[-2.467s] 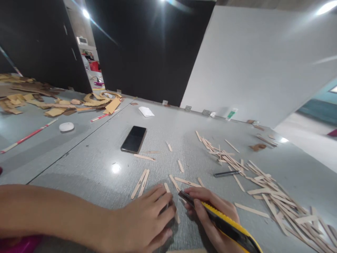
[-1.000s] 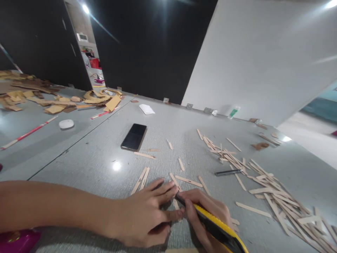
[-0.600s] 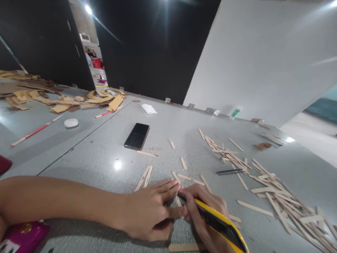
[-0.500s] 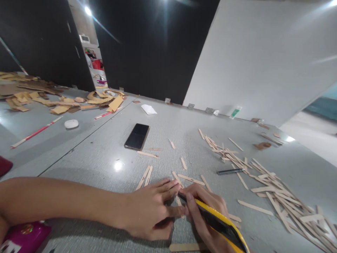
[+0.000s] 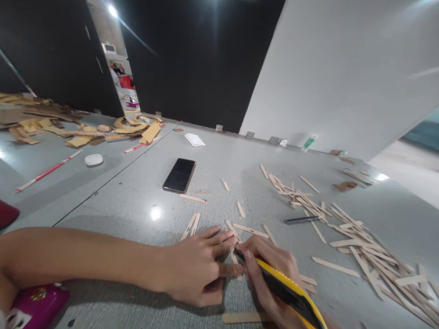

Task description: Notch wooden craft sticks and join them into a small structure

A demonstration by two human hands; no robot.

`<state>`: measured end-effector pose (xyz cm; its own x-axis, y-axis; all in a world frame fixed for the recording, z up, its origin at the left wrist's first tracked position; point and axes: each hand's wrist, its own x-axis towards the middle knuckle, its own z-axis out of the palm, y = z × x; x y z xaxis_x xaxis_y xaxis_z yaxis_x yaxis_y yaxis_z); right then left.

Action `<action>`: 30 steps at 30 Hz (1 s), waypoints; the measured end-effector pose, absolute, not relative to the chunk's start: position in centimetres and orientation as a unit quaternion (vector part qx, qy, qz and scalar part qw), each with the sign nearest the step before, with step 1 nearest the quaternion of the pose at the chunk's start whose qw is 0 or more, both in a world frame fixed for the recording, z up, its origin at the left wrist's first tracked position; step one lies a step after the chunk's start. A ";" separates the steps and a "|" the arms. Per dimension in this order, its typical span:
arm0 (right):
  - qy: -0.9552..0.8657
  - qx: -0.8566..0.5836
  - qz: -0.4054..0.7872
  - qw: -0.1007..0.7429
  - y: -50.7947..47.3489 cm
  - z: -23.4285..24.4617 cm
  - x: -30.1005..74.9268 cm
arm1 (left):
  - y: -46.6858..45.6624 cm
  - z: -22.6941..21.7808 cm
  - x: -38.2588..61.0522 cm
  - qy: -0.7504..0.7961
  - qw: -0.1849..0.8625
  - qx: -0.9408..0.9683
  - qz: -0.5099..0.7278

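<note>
My left hand (image 5: 199,267) lies flat on the grey table (image 5: 137,201), fingers stretched out and pressing down a short wooden stick (image 5: 234,259) that shows only between the fingers. My right hand (image 5: 270,274) is closed round a yellow and black utility knife (image 5: 288,292), its tip resting on that stick beside my left fingertips. Loose wooden sticks (image 5: 252,230) lie just beyond both hands, and one more stick (image 5: 240,317) lies in front of them.
A large scatter of wooden sticks (image 5: 360,246) covers the right side, with a black pen (image 5: 302,220) among them. A black phone (image 5: 179,175) lies ahead. Cardboard scraps (image 5: 68,132) and a white puck (image 5: 93,159) are far left. A magenta object (image 5: 34,304) sits by my left arm.
The knife tip has come in against my left fingers, and my left fingertips have closed in on the stick. The view has shifted slightly; both hands stay in the same spot.
</note>
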<state>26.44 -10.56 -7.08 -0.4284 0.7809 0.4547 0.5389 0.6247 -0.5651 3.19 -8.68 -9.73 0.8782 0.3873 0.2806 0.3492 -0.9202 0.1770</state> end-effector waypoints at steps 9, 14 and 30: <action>-0.832 -0.394 0.199 0.335 -10.7 -6.9 26.6 | -8.6 -9.6 3.1 0.189 0.042 0.971 0.144; -0.831 -0.399 0.193 0.336 -10.7 -6.8 26.5 | -8.7 -9.6 3.2 0.188 0.049 0.968 0.160; -0.779 -0.392 0.223 0.435 -11.6 -7.6 27.4 | -9.0 -9.4 3.2 0.187 0.038 0.967 0.171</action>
<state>27.36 -11.63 -7.58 -0.3140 0.8047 0.5038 0.4173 0.5936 -0.6881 3.24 -8.96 -9.44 0.8719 0.3745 0.3154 0.3484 -0.9272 0.1377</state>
